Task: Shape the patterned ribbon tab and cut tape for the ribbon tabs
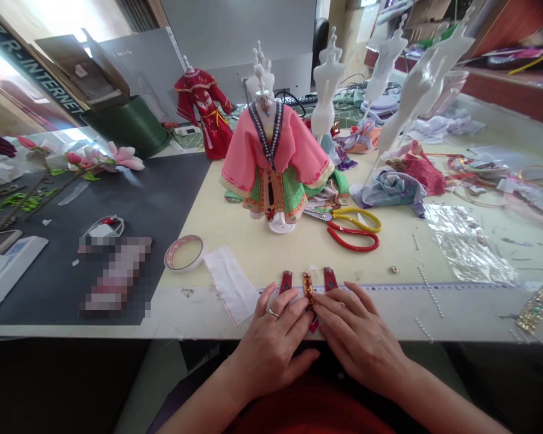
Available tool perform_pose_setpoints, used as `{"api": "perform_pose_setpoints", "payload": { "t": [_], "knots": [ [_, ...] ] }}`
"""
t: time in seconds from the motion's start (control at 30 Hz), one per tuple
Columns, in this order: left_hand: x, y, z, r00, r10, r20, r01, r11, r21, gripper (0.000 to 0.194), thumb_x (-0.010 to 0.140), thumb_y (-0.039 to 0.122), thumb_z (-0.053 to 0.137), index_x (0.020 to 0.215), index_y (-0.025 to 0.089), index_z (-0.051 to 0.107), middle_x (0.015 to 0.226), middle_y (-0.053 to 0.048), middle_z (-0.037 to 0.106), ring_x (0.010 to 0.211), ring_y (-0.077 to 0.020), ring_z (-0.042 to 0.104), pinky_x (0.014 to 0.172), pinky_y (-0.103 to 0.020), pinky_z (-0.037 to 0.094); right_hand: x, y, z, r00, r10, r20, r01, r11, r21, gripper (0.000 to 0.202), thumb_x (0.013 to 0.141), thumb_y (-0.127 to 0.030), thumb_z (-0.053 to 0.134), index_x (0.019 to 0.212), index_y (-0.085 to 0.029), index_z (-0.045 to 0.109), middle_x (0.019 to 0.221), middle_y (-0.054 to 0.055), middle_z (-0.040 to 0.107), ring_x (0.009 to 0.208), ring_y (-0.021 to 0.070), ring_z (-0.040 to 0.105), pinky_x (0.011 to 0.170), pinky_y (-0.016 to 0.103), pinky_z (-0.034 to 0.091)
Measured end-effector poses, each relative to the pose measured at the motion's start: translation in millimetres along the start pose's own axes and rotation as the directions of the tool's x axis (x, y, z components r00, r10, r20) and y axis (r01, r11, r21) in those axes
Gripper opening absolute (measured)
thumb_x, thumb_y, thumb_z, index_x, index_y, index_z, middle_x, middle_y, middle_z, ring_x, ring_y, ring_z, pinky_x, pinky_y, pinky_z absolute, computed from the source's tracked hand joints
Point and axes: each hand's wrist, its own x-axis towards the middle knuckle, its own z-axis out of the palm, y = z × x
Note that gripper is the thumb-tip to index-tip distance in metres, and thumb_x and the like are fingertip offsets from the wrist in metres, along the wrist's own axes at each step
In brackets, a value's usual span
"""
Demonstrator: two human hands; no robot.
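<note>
Both hands lie palm down at the table's front edge, over small patterned fabric strips. My left hand (278,337) wears a ring; its fingers are spread over a dark red strip (286,279) and reach the yellow patterned strip (308,283). My right hand (359,334) rests with its fingers stretched over the other dark red strip (330,278) and the lower part of the middle one. The strips' tops stick out beyond the fingertips, across a clear ruler (389,288). A red pointed tip shows between the hands.
Behind stands a small mannequin in a pink robe (242,147). Scissors (355,241) with yellow and red handles lie to its right. A tape roll (184,253) and white cloth (230,283) are at left, pearl strings (431,292) and clear plastic (468,244) at right.
</note>
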Motion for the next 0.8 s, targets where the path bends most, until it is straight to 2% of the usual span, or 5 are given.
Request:
{"api": "perform_pose_setpoints", "payload": {
  "t": [0.27, 0.8],
  "knots": [
    [0.2, -1.3, -4.4, 0.999, 0.014, 0.043, -0.015, 1.0, 0.026, 0.039, 0.083, 0.038, 0.052, 0.113, 0.013, 0.059, 0.123, -0.011, 0.057, 0.119, -0.0282, 0.043, 0.108, -0.052, 0.02, -2.5, 0.5, 1.6, 1.0, 0.013, -0.011, -0.013, 1.0, -0.012, 0.029, 0.086, -0.011, 0.046, 0.112, -0.016, 0.058, 0.116, 0.007, 0.06, 0.106, 0.0228, 0.05, 0.101, 0.048, 0.031],
    [-3.3, -3.5, -4.8, 1.0, 0.019, 0.01, -0.019, 1.0, 0.017, 0.036, 0.081, 0.035, 0.055, 0.109, 0.014, 0.059, 0.123, -0.011, 0.057, 0.119, -0.0278, 0.044, 0.107, -0.052, 0.023, -5.9, 0.9, 1.3, 0.998, -0.004, -0.064, 0.004, 1.0, 0.002, 0.027, 0.083, -0.009, 0.049, 0.107, -0.016, 0.06, 0.116, 0.007, 0.06, 0.107, 0.0229, 0.051, 0.101, 0.05, 0.032]
  ]
}}
